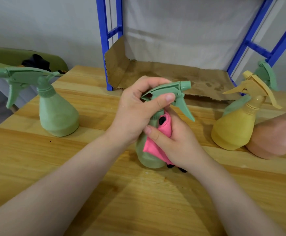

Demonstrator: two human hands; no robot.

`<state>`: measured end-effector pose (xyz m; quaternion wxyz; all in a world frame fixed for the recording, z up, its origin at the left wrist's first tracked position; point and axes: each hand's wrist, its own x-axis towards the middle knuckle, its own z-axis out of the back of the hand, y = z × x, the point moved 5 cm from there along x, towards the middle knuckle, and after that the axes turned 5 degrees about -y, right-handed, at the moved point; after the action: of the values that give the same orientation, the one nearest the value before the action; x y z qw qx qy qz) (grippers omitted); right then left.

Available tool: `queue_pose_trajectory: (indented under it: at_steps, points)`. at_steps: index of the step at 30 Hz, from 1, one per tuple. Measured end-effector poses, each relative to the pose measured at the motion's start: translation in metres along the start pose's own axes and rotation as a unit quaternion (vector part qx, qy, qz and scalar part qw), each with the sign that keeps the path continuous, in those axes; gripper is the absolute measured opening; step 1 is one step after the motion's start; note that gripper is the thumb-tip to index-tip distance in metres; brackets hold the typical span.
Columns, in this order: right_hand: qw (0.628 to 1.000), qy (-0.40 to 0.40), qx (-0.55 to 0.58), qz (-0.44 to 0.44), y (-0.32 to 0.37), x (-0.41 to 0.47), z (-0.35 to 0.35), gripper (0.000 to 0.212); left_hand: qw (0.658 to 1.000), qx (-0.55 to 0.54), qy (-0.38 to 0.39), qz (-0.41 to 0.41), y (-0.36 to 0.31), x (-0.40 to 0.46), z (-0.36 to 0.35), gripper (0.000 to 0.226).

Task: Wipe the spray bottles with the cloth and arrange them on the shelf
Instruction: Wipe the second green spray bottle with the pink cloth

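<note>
From the head camera, a green spray bottle (149, 157) stands upright near the middle of the wooden worktop (36, 167). Its body is pale matte green, wide at the base and narrowing to a ribbed collar, and its trigger head points to the right with the lever hanging down.

The left hand (139, 109) comes in from the near left and curls over the back of the spray head, thumb laid along its near side, so its grip is clamped on the top of the bottle. The right hand (176, 142) reaches in from the near right and presses a pink cloth (153, 147) with black trim against the right side of the bottle's body, fingers wrapped round the cloth, thumb pointing left across it.

A second green bottle (57, 113) stands well apart at the left, nozzle pointing left. At the right stands a yellow bottle (232, 130), and just behind it another green one (266, 77), partly hidden.

At the far side of the worktop, a blue shelf frame (109, 40) rises, with brown cardboard (164, 74) lying on its bottom level. Another person's forearm (273, 140) rests at the right edge, beside the yellow bottle.
</note>
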<state>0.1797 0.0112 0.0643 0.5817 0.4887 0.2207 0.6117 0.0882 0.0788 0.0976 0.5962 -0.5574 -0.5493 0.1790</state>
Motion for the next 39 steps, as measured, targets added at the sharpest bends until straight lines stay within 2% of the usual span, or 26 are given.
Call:
queue_pose_trajectory:
  at_steps: [3, 6, 8, 10, 13, 15, 18, 20, 24, 28, 35, 39]
  points:
    - [1.0, -0.002, 0.012, 0.002, 0.004, -0.001, 0.003, 0.052, 0.999, -0.045, -0.004, 0.03, 0.0, -0.001, -0.001, 0.019]
    - [0.991, 0.022, 0.13, 0.01, 0.005, -0.003, -0.001, 0.051, 0.997, -0.064, -0.014, 0.048, 0.0, 0.003, 0.003, 0.016]
    - [0.983, 0.037, 0.178, 0.002, -0.001, -0.004, -0.002, 0.059, 0.995, -0.067, -0.039, 0.059, 0.002, 0.005, 0.008, 0.015]
    - [0.988, 0.058, 0.143, -0.001, -0.004, -0.003, 0.0, 0.066, 0.993, -0.075, -0.063, 0.067, 0.004, 0.006, 0.01, 0.014]
    - [0.996, 0.08, 0.042, 0.006, -0.011, 0.002, 0.008, 0.06, 0.989, -0.094, -0.089, 0.065, 0.004, 0.007, 0.013, 0.014]
    - [0.997, 0.078, 0.015, -0.009, -0.014, 0.003, 0.01, 0.06, 0.988, -0.096, -0.106, 0.059, 0.002, 0.007, 0.016, 0.016]
    - [0.999, 0.026, -0.038, -0.014, -0.016, 0.002, 0.005, 0.066, 0.986, -0.095, -0.128, 0.054, 0.001, 0.006, 0.015, 0.016]
    - [0.997, -0.017, -0.074, -0.006, -0.012, 0.001, 0.003, 0.061, 0.988, -0.083, -0.118, 0.053, 0.002, 0.002, 0.01, 0.017]
    - [0.995, -0.069, -0.071, 0.01, -0.003, 0.0, 0.007, 0.049, 0.992, -0.083, -0.078, 0.05, 0.002, -0.005, -0.004, 0.017]
    - [0.997, -0.053, -0.048, -0.006, -0.007, -0.002, 0.001, 0.043, 0.988, -0.103, -0.095, 0.065, 0.002, -0.004, 0.002, 0.016]
    - [0.998, 0.006, -0.066, 0.002, -0.018, 0.0, -0.007, 0.076, 0.961, -0.178, -0.2, 0.071, 0.006, 0.015, 0.037, 0.01]
    - [0.998, 0.017, -0.054, 0.028, -0.018, 0.0, -0.008, 0.083, 0.93, -0.246, -0.254, 0.1, 0.01, 0.022, 0.055, 0.007]
